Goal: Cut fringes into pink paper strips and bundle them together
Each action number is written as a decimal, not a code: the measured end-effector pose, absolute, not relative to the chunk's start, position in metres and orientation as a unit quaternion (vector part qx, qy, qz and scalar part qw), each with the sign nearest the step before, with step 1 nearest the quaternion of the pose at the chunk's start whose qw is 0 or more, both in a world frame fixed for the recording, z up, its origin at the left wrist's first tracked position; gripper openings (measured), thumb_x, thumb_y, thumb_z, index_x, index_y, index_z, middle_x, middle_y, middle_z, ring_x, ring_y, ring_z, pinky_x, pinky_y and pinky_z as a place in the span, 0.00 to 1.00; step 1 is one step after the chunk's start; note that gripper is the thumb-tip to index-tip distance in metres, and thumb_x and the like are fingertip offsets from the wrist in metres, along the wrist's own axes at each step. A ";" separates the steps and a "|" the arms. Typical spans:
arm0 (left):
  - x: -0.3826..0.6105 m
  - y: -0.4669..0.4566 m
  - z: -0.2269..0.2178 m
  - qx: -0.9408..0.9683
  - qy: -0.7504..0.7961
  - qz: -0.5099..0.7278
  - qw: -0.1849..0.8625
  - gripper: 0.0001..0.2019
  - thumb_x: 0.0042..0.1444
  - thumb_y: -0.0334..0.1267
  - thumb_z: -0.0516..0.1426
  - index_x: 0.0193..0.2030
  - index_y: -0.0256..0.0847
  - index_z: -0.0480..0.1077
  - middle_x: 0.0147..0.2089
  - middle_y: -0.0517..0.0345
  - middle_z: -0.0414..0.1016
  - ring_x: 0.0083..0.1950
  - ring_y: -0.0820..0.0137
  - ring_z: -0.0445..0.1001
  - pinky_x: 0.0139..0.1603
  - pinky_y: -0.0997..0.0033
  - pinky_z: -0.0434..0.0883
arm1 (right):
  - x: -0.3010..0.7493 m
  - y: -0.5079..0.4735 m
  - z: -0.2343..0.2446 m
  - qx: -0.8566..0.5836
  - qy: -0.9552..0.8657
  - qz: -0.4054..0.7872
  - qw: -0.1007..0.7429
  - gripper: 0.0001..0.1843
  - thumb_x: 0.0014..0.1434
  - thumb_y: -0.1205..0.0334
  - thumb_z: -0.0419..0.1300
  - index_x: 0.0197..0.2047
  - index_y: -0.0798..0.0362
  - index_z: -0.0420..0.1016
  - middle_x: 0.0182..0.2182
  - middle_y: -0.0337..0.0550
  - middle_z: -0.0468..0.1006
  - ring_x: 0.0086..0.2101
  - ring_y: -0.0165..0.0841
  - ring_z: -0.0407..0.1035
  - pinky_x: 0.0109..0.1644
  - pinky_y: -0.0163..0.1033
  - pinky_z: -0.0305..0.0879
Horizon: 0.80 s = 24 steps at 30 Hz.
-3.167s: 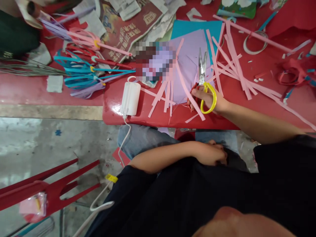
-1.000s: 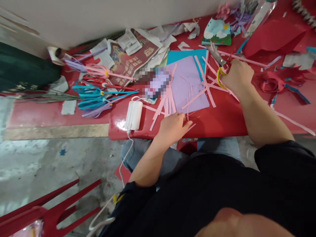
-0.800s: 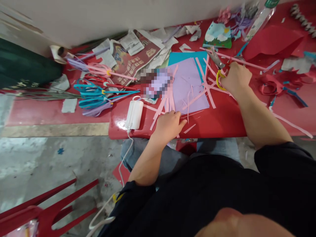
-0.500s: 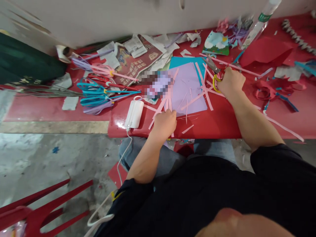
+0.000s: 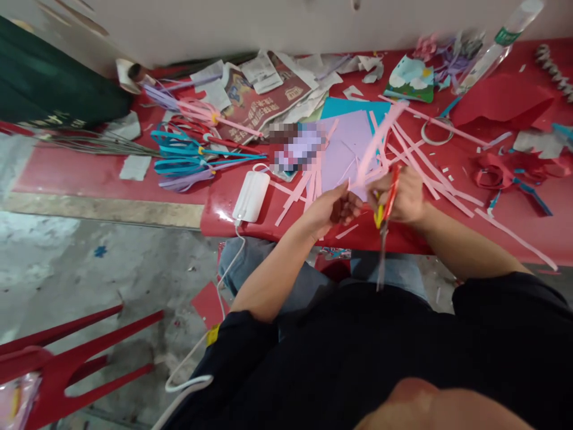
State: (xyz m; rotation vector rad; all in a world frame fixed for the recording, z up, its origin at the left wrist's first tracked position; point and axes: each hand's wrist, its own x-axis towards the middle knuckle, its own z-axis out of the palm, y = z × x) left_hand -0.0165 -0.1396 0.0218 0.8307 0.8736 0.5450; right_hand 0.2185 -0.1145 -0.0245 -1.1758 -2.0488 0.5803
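My right hand (image 5: 405, 197) is closed on the yellow-and-red handles of a pair of scissors (image 5: 384, 230), whose blades point down toward my lap. It also pinches pink paper strips (image 5: 375, 152) that rise up over the table. My left hand (image 5: 333, 209) is cupped just left of it, fingertips meeting the lower ends of the same strips. Both hands hover above the near edge of the red table (image 5: 313, 230). A lilac paper sheet (image 5: 347, 152) lies flat behind them, over a teal sheet (image 5: 344, 107).
More pink strips (image 5: 430, 170) are strewn to the right. A white power bank (image 5: 251, 196) with a cable sits at the left, beside paper flowers (image 5: 188, 158) and newspaper (image 5: 264, 95). Red paper scraps (image 5: 496, 173), a tape ring (image 5: 436, 131) and a bottle (image 5: 501, 36) are further right. A red chair (image 5: 67, 358) stands on the floor.
My right hand came back from the far strips toward me, bringing the scissors and a bunch of pink strips. My left hand lifted off the table and met the strips.
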 end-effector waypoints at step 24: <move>-0.029 -0.136 0.026 0.522 0.437 0.439 0.587 0.08 0.66 0.33 0.62 0.35 0.37 0.73 0.27 0.61 0.75 0.26 0.78 0.72 0.31 0.77 0.71 | 0.176 -0.135 -0.028 -0.349 -0.709 0.273 0.548 0.19 0.59 0.55 0.74 0.35 0.46 0.65 0.34 0.38 0.83 0.31 0.34 0.78 0.35 0.43 0.75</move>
